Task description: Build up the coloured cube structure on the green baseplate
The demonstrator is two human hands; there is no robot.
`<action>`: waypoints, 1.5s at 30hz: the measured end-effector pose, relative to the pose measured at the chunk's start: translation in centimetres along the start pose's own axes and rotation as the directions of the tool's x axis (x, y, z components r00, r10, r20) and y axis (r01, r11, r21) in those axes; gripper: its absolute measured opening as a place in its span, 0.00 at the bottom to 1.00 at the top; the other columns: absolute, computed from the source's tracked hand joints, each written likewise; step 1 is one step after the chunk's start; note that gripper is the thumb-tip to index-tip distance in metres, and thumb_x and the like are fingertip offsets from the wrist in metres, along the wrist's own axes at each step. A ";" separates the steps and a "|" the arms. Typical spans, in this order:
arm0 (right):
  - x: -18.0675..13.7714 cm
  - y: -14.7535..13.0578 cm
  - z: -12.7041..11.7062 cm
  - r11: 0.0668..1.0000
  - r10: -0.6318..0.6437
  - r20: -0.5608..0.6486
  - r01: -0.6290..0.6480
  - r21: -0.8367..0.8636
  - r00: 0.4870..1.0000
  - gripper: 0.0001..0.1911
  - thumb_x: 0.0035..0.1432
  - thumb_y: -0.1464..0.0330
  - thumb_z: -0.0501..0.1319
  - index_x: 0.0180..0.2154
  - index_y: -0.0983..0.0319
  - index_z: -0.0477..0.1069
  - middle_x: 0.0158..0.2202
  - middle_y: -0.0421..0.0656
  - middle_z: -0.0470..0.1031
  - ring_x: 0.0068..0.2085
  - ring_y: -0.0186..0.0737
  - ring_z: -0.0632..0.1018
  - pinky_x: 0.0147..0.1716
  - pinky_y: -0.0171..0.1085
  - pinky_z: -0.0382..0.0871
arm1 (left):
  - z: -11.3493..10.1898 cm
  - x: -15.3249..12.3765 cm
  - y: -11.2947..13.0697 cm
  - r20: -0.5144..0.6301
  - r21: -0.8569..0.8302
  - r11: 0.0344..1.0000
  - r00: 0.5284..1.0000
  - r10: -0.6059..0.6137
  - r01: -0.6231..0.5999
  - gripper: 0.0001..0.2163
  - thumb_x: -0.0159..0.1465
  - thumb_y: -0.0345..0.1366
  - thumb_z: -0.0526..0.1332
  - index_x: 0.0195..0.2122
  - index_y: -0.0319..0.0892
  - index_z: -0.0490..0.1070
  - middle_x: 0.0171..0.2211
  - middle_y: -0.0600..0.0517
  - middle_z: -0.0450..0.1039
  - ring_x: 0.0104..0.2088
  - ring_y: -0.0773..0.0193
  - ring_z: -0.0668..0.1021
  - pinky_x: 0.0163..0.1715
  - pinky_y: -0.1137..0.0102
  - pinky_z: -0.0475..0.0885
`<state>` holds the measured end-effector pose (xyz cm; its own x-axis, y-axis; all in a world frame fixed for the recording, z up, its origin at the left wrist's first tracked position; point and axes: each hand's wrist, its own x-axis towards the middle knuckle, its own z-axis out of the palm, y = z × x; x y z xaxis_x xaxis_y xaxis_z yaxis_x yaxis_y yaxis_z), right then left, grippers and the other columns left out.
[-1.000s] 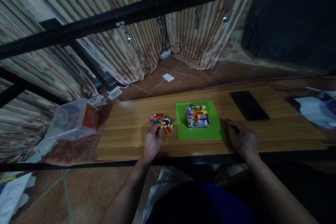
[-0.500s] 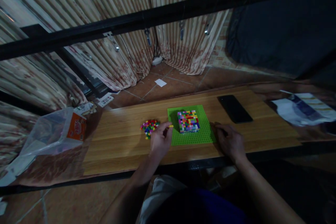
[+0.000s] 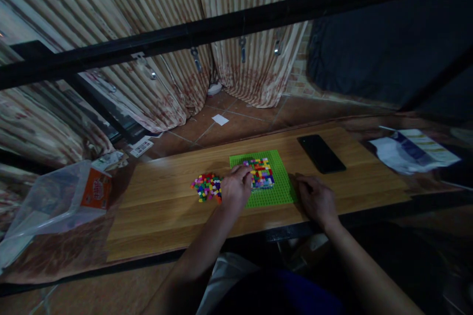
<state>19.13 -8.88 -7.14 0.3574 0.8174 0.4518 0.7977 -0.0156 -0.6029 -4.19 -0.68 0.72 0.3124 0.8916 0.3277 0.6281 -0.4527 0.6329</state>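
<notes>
A green baseplate lies on the wooden table, with a multicoloured block of small bricks built on it. My left hand reaches over the plate's left part, fingers pinched at the block's left edge; what they hold is too small to make out. A loose pile of small coloured bricks lies just left of that hand. My right hand rests on the table at the plate's right edge, fingers curled against it.
A black phone lies behind and right of the plate. Papers sit at the far right end. A clear plastic bag with an orange box sits at the left end. A black bar crosses overhead; curtains hang behind.
My left hand has left the loose brick pile and moved right onto the baseplate, up to the built block. My right hand has stayed by the plate's right edge. The view has shifted.
</notes>
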 end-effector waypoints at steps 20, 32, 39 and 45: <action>0.0 0.0 0.0 1.000 0.002 -0.004 -0.002 0.015 1.000 0.15 0.62 0.61 0.53 0.37 0.61 0.76 0.39 0.48 0.79 0.38 0.44 0.79 0.40 0.42 0.73 | 2.1 0.5 0.1 -0.110 0.080 0.997 0.994 0.009 0.000 0.08 0.61 0.30 0.61 0.40 0.45 0.77 0.41 0.51 0.75 0.45 0.62 0.76 0.49 0.66 0.72; 0.1 -0.3 -0.1 1.000 0.009 0.001 -0.009 0.008 1.000 0.15 0.62 0.61 0.53 0.37 0.61 0.76 0.39 0.48 0.79 0.38 0.44 0.79 0.39 0.42 0.73 | 2.4 0.3 -0.2 -0.103 0.204 0.973 0.986 0.131 -0.108 0.08 0.65 0.31 0.58 0.34 0.44 0.77 0.41 0.51 0.76 0.41 0.62 0.76 0.46 0.66 0.71; 0.1 -0.3 -0.2 1.000 0.016 0.006 -0.016 0.000 1.000 0.16 0.62 0.61 0.53 0.37 0.61 0.77 0.39 0.49 0.79 0.38 0.45 0.79 0.40 0.43 0.73 | 2.1 -0.3 0.3 -0.044 0.347 0.918 0.974 0.222 -0.194 0.10 0.66 0.30 0.54 0.40 0.42 0.76 0.43 0.47 0.74 0.42 0.60 0.74 0.45 0.64 0.70; 0.1 -0.2 -0.2 1.000 -0.001 0.004 0.001 0.004 1.000 0.16 0.62 0.61 0.53 0.37 0.61 0.76 0.39 0.49 0.79 0.39 0.45 0.79 0.40 0.43 0.73 | 1.7 -0.6 0.9 0.052 0.430 0.874 0.973 0.226 -0.226 0.11 0.67 0.31 0.52 0.43 0.42 0.74 0.44 0.45 0.73 0.43 0.57 0.73 0.43 0.63 0.70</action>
<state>19.10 -8.96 -6.83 0.3549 0.8195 0.4499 0.7963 -0.0128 -0.6048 -2.61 -1.62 -0.12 0.4828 0.7657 0.4250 0.7850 -0.5935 0.1777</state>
